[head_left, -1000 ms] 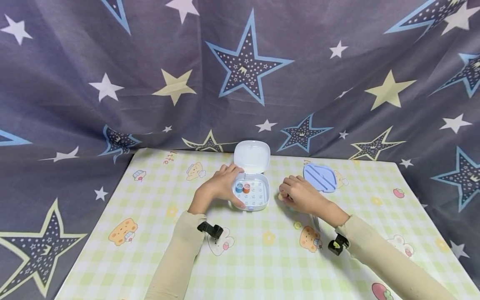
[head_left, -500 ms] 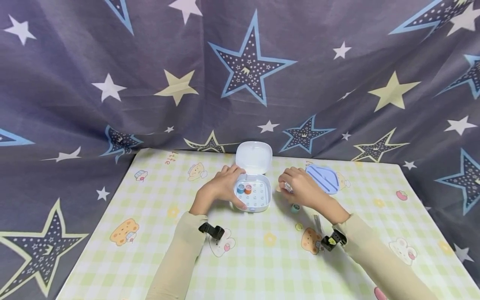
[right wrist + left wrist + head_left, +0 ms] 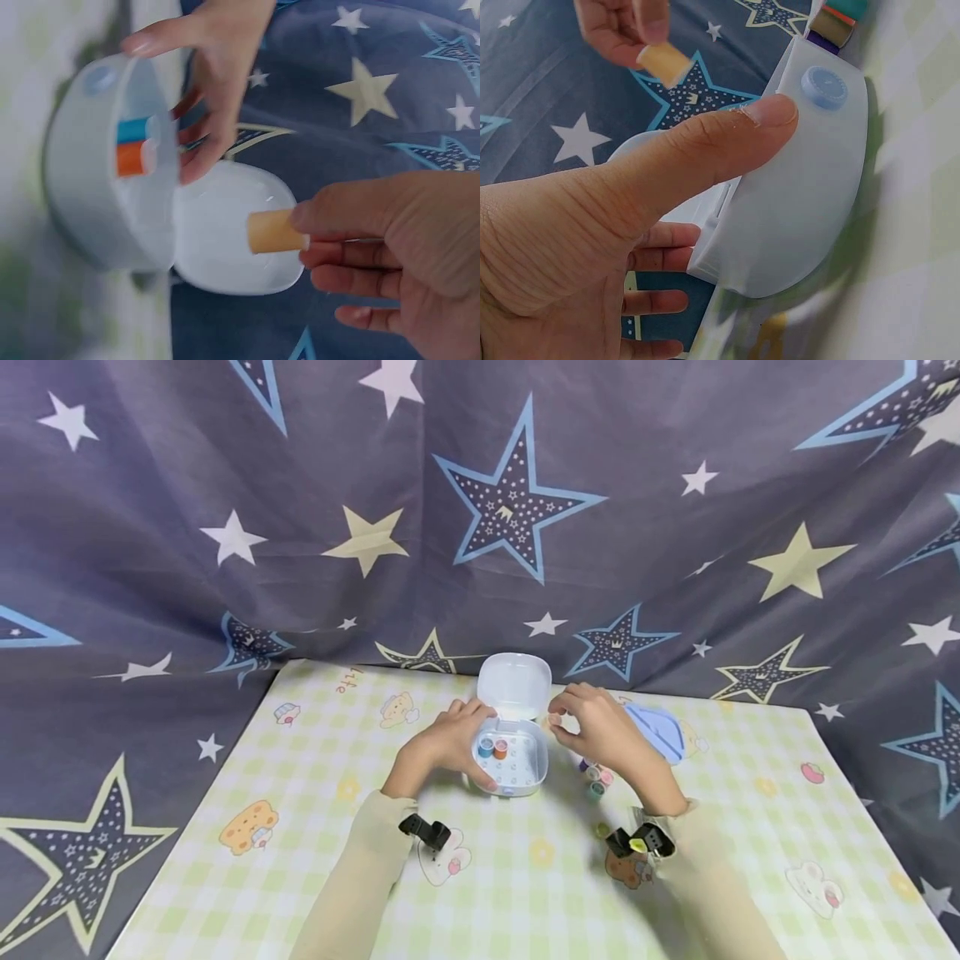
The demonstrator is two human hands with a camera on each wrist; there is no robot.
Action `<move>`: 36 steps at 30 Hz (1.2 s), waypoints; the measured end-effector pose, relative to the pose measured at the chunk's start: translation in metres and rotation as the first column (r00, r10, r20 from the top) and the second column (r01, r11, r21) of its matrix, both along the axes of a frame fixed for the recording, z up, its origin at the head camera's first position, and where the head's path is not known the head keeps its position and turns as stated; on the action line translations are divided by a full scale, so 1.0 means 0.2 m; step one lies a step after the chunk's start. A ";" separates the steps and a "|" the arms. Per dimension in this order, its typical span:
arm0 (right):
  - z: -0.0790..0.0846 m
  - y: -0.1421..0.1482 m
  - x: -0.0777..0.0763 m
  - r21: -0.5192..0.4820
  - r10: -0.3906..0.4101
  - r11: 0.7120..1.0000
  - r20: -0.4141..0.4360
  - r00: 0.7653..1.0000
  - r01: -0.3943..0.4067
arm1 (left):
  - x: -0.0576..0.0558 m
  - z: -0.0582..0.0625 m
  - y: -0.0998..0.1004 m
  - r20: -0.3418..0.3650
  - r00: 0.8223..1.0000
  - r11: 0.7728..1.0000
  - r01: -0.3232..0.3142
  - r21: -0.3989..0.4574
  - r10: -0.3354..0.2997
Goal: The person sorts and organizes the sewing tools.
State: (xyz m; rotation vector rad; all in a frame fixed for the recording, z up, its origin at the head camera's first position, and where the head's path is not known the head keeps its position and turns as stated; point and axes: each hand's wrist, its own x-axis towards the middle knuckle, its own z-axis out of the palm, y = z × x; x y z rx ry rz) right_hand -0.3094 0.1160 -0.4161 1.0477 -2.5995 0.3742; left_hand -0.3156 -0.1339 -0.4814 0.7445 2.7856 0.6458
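A white hinged sewing box (image 3: 525,787) stands on the table with its lid (image 3: 514,687) raised. Inside, a blue thread spool (image 3: 486,747) and an orange thread spool (image 3: 500,749) stand side by side on a floor of small pegs. My left hand (image 3: 448,742) grips the box's left side, thumb on the front wall and fingers behind. Just right of the box, my right hand (image 3: 603,727) pinches a pale orange-yellow thread spool (image 3: 274,231) between thumb and fingers, held in the air. In the left wrist view this spool (image 3: 664,64) is seen beyond the box.
A light blue tray (image 3: 660,732) lies behind my right hand, partly covered by it. Several more thread spools (image 3: 596,774) stand in a cluster below the hand. A small yellow-green round thing (image 3: 602,831) lies nearer me. A star-patterned curtain (image 3: 315,585) hangs behind the table.
My right hand has lifted and moved left toward the box with the yellow spool, uncovering the spools on the table. My left hand keeps its grip on the box.
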 end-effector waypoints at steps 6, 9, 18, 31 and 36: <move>0.00 -0.08 0.01 -0.015 0.006 1.000 -0.053 0.999 -0.007 | 0.01 0.01 0.00 -0.019 1.000 1.000 0.005 -0.010 -0.005; -0.03 -0.11 0.01 -0.018 0.011 1.000 -0.108 0.994 -0.013 | 0.02 0.00 -0.01 -0.025 1.000 1.000 0.003 -0.016 -0.003; -0.06 -0.13 0.01 -0.083 0.000 0.996 -0.153 0.988 -0.013 | 0.03 0.00 0.02 -0.055 0.998 1.000 0.028 -0.011 -0.029; -0.05 -0.15 0.00 -0.025 0.036 0.999 -0.086 0.996 -0.038 | 0.01 0.00 0.03 -0.089 0.996 0.998 -0.001 -0.057 -0.004; -0.09 -0.16 -0.01 0.010 0.036 0.999 -0.011 0.999 -0.036 | 0.02 -0.01 0.03 -0.083 0.997 0.998 -0.009 -0.058 0.004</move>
